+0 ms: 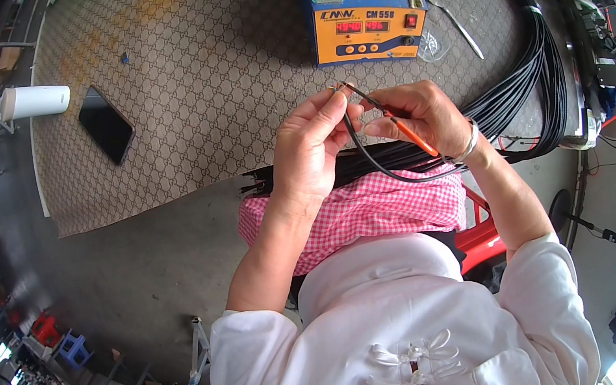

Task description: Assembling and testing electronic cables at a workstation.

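Note:
Both my hands are raised in front of me, just past the near table edge. My left hand pinches the end of a thin black cable between thumb and fingers. Fine wire ends seem to stick out at its fingertips, too small to make out fully. My right hand grips a slim tool with orange handles and a dark, narrow front end. The tool's front reaches to the left fingertips, and its exact kind is unclear. From the left hand, the cable loops down and right under the right wrist.
A blue and orange unit with red digital displays stands beyond my hands on the patterned tabletop. A metal spoon lies beside it. A thick bundle of black cables curves along the right. Left are a phone and a white cup.

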`<state>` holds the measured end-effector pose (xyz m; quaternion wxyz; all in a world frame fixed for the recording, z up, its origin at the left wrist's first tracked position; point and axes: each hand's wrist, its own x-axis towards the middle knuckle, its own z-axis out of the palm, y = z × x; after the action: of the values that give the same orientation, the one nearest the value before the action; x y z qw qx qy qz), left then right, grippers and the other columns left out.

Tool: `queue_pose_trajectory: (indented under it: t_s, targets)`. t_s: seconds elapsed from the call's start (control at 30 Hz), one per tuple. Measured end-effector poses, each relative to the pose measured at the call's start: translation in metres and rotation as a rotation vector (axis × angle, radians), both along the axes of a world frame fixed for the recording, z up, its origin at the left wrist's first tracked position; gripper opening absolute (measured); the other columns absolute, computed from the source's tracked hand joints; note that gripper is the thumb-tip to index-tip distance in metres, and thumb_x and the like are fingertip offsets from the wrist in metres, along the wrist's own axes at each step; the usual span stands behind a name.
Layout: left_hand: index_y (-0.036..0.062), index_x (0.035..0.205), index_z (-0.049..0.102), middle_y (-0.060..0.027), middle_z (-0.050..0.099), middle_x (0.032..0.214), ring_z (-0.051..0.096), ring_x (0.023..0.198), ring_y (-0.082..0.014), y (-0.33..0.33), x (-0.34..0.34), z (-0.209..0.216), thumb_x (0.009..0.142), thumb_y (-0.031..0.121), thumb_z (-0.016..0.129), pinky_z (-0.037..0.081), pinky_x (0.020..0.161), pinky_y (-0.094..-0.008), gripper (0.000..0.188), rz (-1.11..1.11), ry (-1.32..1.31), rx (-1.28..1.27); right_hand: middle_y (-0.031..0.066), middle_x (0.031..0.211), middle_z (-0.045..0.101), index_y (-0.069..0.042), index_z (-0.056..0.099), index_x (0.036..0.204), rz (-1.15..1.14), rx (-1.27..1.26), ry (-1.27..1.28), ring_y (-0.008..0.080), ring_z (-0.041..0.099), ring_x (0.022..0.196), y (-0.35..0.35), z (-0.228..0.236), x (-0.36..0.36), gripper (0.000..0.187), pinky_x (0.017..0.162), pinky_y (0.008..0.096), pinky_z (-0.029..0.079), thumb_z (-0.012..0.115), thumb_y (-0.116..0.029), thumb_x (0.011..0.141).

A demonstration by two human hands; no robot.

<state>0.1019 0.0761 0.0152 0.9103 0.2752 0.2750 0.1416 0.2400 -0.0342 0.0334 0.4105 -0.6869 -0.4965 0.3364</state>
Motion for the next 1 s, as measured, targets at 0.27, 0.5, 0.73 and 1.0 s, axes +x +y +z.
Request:
queue_pose_trajectory:
  t_s: [0.27,0.5,0.73,1.0]
  targets:
    - [0.0019,0.098,0.059,-0.0033,0.061,0.078,0.054,0.069,-0.0078,0.0,0.001,-0.004,0.084,0.016,0.057,0.041,0.062,-0.0193,0.02,-0.008,0.001,0.033,0.0051,0.052,0.044,0.0,0.06,0.08,-0.008,0.019,-0.05,0.0114,0.042,0.047,-0.001,0.0,0.0,0.028,0.044,0.0252,0.035,0.067,-0.027,0.075]
    - [0.0032,0.094,0.062,-0.002,0.062,0.075,0.052,0.064,-0.0052,-0.003,0.001,-0.001,0.081,0.015,0.061,0.036,0.057,-0.0161,0.018,0.033,0.092,0.18,0.0014,0.056,0.048,0.0,0.059,0.088,0.005,-0.02,0.179,0.0085,0.045,0.052,-0.011,0.001,0.004,0.041,0.046,0.0233,0.037,0.066,-0.038,0.074]
    - [0.0034,0.094,0.063,-0.0017,0.061,0.075,0.051,0.063,-0.0048,-0.004,0.001,-0.003,0.081,0.015,0.062,0.036,0.057,-0.0174,0.018,0.046,0.074,0.22,0.0013,0.06,0.051,0.0,0.059,0.082,0.012,-0.173,0.297,0.0077,0.047,0.056,-0.008,0.022,-0.004,0.045,0.05,0.0238,0.038,0.065,-0.044,0.074]
    - [0.0033,0.093,0.063,-0.0019,0.061,0.075,0.051,0.064,-0.005,-0.004,0.0,-0.002,0.081,0.016,0.062,0.036,0.057,-0.0176,0.017,0.058,0.092,0.191,-0.0012,0.056,0.047,-0.001,0.058,0.075,-0.013,-0.242,0.34,0.0058,0.042,0.052,-0.009,0.021,-0.004,0.042,0.046,0.0221,0.034,0.063,-0.043,0.076]
